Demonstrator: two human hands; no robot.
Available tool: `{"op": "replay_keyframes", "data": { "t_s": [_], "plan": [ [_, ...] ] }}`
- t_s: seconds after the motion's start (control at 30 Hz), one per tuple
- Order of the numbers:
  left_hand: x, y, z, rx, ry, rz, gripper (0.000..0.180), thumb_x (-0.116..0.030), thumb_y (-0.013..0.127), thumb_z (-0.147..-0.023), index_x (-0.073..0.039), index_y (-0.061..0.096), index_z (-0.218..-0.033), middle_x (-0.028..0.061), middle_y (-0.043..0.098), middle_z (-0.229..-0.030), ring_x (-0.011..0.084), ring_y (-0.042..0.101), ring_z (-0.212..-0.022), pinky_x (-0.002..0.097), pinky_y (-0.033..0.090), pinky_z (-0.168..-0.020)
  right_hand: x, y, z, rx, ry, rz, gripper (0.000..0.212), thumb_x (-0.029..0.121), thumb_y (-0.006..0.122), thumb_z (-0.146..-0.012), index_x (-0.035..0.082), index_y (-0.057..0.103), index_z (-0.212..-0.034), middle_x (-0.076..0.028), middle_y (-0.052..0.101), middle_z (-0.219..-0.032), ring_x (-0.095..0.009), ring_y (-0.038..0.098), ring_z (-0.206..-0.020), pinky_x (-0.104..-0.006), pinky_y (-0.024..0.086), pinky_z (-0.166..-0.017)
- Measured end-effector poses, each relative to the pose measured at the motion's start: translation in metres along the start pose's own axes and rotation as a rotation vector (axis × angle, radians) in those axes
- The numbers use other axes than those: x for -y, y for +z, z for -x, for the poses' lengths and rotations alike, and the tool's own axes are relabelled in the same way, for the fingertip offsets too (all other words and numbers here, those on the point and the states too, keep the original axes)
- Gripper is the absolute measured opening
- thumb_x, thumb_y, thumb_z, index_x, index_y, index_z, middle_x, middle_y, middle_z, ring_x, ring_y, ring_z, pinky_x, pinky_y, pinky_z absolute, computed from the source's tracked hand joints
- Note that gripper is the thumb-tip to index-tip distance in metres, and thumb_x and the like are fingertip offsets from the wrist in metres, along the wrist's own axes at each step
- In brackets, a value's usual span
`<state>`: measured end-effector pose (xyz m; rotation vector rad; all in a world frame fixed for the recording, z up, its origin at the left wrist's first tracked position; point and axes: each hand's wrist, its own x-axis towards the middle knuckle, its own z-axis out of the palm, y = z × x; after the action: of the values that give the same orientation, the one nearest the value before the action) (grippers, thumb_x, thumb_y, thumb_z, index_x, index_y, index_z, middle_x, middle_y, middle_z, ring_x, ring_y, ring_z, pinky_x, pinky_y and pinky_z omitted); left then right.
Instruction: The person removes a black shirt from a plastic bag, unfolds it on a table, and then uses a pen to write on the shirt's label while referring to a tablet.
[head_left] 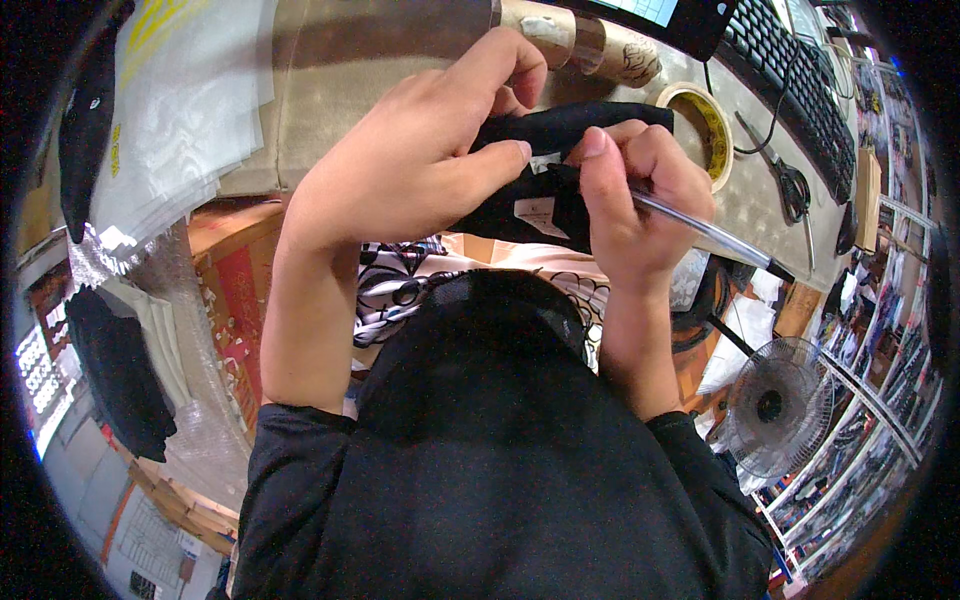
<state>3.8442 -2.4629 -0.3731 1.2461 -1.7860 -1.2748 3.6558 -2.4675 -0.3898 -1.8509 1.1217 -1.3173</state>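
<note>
A folded black garment lies at the near edge of the table, in front of my body. On it show a small white label and a larger pale tag. My left hand grips the garment's left part; its thumb lies by the small label and the index finger is bent, the other fingers mostly hidden. A clear pen with a dark end slants out of my closed right hand. That hand's fingertips rest at the garment by the small label; the pen's tip is hidden.
A yellowish tape roll, scissors and a black keyboard are to the right. Cardboard tubes lie at the back. Clear plastic bags are at the left, above folded black clothing. A fan stands at the lower right.
</note>
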Motion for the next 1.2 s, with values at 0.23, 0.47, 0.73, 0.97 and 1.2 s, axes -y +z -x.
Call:
{"op": "replay_keyframes", "data": {
  "t_s": [0.23,0.47,0.73,0.97,1.2],
  "plan": [
    [0.002,0.001,0.0,-0.003,-0.016,0.04,0.034,0.0,0.06,-0.077,-0.004,0.041,-0.105,0.0041,0.044,-0.094,0.0141,0.047,-0.094,0.0278,0.04,-0.087,0.0,-0.002,-0.002,0.032,-0.02,0.097,0.026,0.005,0.07,-0.077,0.004,0.05,-0.059,-0.008,0.056,-0.055,-0.018,0.052,-0.044,-0.029,0.04,-0.044],
    [-0.009,-0.004,-0.001,-0.013,-0.004,-0.099,0.033,-0.007,0.065,-0.078,-0.003,0.044,-0.103,0.0116,0.053,-0.088,0.0223,0.057,-0.084,0.0332,0.045,-0.075,0.004,-0.005,-0.004,0.045,-0.071,0.131,0.027,0.001,0.067,-0.076,0.005,0.047,-0.06,-0.01,0.055,-0.057,-0.023,0.053,-0.046,-0.0325,0.04,-0.044],
    [-0.008,-0.004,-0.001,-0.006,-0.02,-0.049,0.033,-0.009,0.062,-0.079,-0.004,0.042,-0.104,0.0166,0.056,-0.084,0.0353,0.057,-0.083,0.0422,0.044,-0.073,0.005,-0.005,-0.003,0.054,-0.032,0.091,0.028,-0.001,0.067,-0.076,0.004,0.044,-0.06,-0.011,0.056,-0.059,-0.024,0.055,-0.048,-0.033,0.042,-0.046],
    [0.002,0.001,0.001,-0.007,0.017,-0.003,0.034,-0.003,0.062,-0.078,-0.005,0.041,-0.104,0.0039,0.045,-0.092,0.0145,0.048,-0.092,0.029,0.04,-0.088,0.0,-0.002,-0.002,0.024,-0.05,0.132,0.027,0.007,0.067,-0.08,0.005,0.048,-0.06,-0.01,0.049,-0.055,-0.022,0.049,-0.044,-0.0334,0.037,-0.043],
    [0.003,0.003,0.0,0.003,0.013,0.044,0.031,-0.001,0.059,-0.079,-0.005,0.04,-0.104,0.0021,0.041,-0.093,0.0126,0.044,-0.094,0.0278,0.037,-0.09,-0.004,-0.002,-0.002,0.032,-0.05,0.054,0.024,0.008,0.068,-0.079,0.004,0.053,-0.062,-0.008,0.052,-0.052,-0.019,0.051,-0.043,-0.0298,0.038,-0.042]
  ]
}}
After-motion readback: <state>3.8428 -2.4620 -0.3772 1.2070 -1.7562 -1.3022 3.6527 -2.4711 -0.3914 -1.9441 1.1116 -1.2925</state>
